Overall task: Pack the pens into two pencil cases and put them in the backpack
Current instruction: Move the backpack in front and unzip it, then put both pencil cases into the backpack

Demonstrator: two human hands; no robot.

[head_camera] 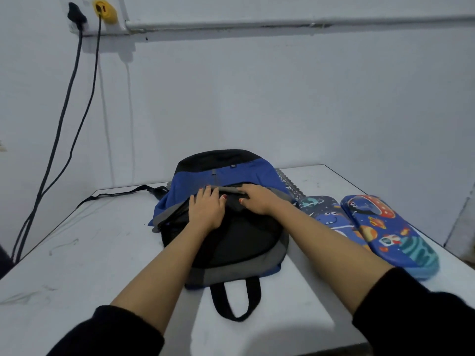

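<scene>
On the white surface (77, 253), centre: one backpack (231, 242), laid flat. Blue body, black top panel at the far end, black mesh panel towards the person, grey trim round it. Black handle (234, 299) looped at the near end; one black strap (115, 194) trailed off to the left.

Right of the backpack, on the same surface: two cases, both closed, lying side by side and touching. Left case (326, 211) was dark blue with a dinosaur and planets; right case (390, 232) was brighter blue with planets, a rocket and a teal end. No pens were visible.

Left hand (205, 209): lay flat on the backpack, fingers straight and spread, tips at the grey rim, holding nothing. Right hand (254, 199): just beside it, fingers curled over the same rim, thumb below, pinching the fabric. Both forearms were bare, black sleeves pushed up.

Spiral notebook (286, 182): edge showing at the backpack's far right side. Wall socket (95, 14), upper left, with two cables (64, 111) hanging down.
</scene>
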